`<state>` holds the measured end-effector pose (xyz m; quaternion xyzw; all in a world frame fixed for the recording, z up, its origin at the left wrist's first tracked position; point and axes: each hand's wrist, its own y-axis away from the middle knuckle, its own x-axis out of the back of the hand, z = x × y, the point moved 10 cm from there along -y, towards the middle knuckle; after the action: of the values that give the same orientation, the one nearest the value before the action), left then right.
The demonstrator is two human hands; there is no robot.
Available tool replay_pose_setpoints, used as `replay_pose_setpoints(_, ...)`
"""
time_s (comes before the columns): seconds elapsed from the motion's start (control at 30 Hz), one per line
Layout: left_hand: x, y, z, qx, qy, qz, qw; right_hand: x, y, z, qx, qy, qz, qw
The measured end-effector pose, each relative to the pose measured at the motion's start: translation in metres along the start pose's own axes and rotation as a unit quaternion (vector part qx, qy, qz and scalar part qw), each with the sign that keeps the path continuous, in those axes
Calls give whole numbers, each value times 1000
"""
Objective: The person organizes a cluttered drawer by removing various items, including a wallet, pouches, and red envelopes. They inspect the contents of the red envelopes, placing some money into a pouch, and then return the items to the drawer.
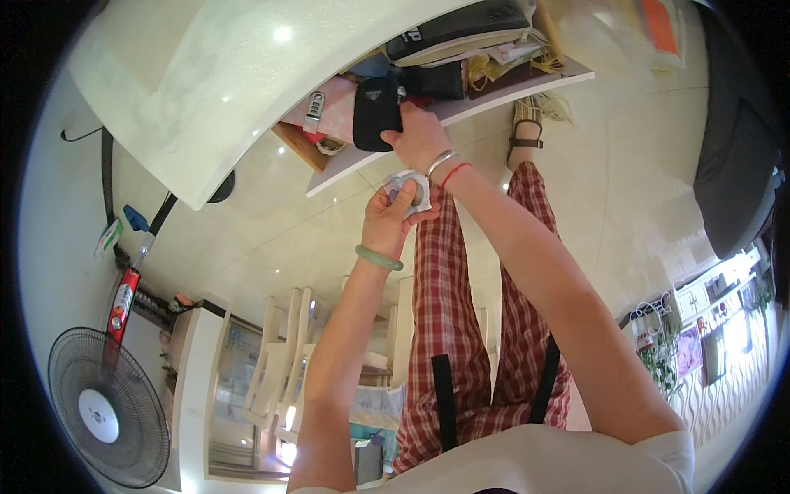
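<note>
My right hand point(420, 138), a silver bangle and a red cord at its wrist, grips the right edge of a small black pouch point(375, 115). The pouch is over the front of an open drawer point(362, 170); whether it rests on anything is hidden. Below it, my left hand point(391, 218), with a green bangle at the wrist, pinches a small clear-and-white plastic packet point(409, 188) between thumb and fingers. What is inside the packet is too small to name. To the pouch's left, a grey-white device with buttons or dials point(313, 112) lies on pink cloth point(336, 100).
The drawer also holds a large black bag point(461, 33), a black case point(436, 81) and yellow cords point(477, 72). Above it spreads a glossy white tabletop point(189, 74). A standing fan point(107, 407) is at lower left, white chairs point(280, 354) behind my legs, a dark bulky object point(735, 165) at far right.
</note>
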<state>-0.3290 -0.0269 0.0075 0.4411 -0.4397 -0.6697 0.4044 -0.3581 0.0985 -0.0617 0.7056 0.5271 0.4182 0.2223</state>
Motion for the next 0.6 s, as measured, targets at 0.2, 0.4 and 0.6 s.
replay_pose_setpoints(0.2, -1, 3, -9, 7, -3, -8, 1000, 17, -11, -16, 102, 6, 65, 993)
replay_pose_setpoints(0.4, -1, -1, -3, 3, -5, -5, 1000, 51, -29, 33, -7, -139, 98, 985)
replay_pose_setpoints(0.6, -8, -7, -4, -8, 10, -21, 1000, 136, -28, 93, -54, -117, 164, 978)
